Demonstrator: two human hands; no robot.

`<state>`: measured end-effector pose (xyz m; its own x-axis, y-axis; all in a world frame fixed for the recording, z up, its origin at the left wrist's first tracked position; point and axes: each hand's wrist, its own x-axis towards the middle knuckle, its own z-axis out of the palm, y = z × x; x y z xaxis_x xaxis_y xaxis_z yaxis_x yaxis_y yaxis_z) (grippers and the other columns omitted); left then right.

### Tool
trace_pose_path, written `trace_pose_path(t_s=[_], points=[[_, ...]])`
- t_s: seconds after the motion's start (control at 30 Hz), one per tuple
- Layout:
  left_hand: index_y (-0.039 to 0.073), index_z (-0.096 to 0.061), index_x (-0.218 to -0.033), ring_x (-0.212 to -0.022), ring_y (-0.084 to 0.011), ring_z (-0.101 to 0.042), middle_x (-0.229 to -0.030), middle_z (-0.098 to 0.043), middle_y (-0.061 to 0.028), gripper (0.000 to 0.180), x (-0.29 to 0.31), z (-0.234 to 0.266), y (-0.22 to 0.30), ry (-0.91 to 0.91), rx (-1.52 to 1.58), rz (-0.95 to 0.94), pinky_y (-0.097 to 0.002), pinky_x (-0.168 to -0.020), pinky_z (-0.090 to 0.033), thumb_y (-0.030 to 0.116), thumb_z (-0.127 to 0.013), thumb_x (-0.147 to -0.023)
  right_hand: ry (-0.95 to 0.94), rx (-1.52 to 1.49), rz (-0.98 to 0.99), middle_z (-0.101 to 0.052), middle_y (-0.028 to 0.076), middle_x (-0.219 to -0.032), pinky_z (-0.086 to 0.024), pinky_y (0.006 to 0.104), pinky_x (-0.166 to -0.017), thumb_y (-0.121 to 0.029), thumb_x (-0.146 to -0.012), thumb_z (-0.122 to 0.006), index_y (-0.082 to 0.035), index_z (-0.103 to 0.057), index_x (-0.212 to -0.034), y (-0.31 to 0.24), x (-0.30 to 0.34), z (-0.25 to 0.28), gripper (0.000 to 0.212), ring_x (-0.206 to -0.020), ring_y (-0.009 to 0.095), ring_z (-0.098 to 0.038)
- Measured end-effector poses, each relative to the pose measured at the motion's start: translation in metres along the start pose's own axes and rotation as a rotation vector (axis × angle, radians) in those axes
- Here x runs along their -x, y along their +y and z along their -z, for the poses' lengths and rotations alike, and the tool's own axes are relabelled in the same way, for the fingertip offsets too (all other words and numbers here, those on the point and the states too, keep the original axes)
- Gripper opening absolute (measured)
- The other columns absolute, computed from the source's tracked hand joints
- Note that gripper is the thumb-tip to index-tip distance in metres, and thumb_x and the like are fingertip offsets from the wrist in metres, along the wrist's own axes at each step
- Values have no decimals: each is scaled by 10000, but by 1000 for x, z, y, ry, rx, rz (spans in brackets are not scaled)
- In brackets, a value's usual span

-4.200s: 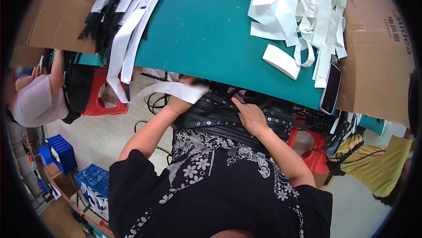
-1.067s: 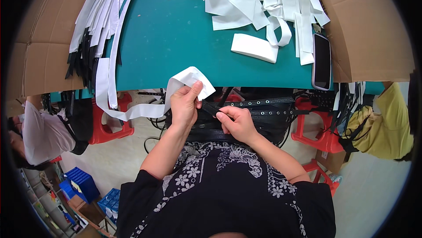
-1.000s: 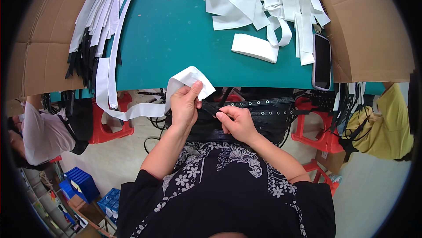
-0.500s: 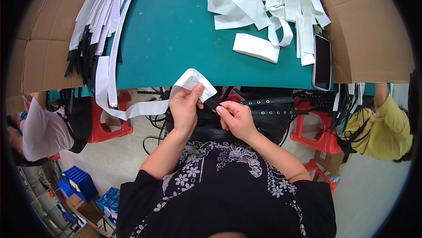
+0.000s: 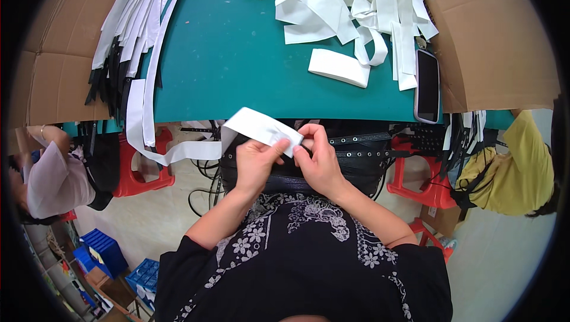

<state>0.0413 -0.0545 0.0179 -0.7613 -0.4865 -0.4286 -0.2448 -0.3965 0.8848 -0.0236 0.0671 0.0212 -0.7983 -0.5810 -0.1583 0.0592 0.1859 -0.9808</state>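
Note:
Just past the near edge of the table, a long white strip (image 5: 252, 125) runs through my two hands, and its tail trails left onto the table. My left hand (image 5: 255, 164) is closed, thumb on top of the strip and fingers beneath. At the strip's right end, my right hand (image 5: 322, 164) pinches the white edge between thumb and fingers. Whatever black piece lies inside the strip is mostly hidden by it and by my fingers. Black belts with metal eyelets (image 5: 362, 138) lie across my lap, under and beyond my hands.
On the green table (image 5: 231, 54) are a pile of white strips (image 5: 323, 7), a folded white band (image 5: 338, 68) and a phone (image 5: 427, 87). White-wrapped black straps (image 5: 127, 25) lie at the left. Cardboard boxes (image 5: 481, 43) flank the table. A person in yellow (image 5: 496, 167) sits at the right, another at the left.
My right hand has moved from the black strap to the white strip's end. The strap's visible part is now covered. The strip has flattened out between my hands, and my left hand has shifted slightly right.

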Motion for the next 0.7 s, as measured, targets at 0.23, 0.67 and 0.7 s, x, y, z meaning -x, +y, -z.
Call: trace_pose_path(t_s=[0.23, 0.67, 0.7], points=[[24, -625, -831, -601, -60, -516, -757, -614, -17, 134, 0, 6, 10, -6, 131, 142, -181, -448, -358, 132, -670, -767, -339, 464, 85, -590, 135, -739, -444, 350, -634, -170, -812, -545, -25, -519, -961, 17, 17, 55, 209, -693, 270, -588], [23, -586, -866, -599, -77, -511, -777, -600, -31, 157, 3, -1, 14, -110, 207, 90, -197, -481, -377, 137, -654, -784, -192, 312, -338, -532, 46, -556, -363, 257, -461, -250, -766, -604, 4, -559, -711, -24, 17, 61, 264, -483, 84, -470], [22, -584, -865, -605, -80, -515, -775, -598, -29, 157, 5, 0, 12, -129, 193, 118, -197, -489, -382, 133, -656, -781, -212, 295, -376, -529, 38, -547, -364, 252, -460, -234, -768, -603, -1, -559, -699, -27, 18, 61, 247, -483, 79, -468]])
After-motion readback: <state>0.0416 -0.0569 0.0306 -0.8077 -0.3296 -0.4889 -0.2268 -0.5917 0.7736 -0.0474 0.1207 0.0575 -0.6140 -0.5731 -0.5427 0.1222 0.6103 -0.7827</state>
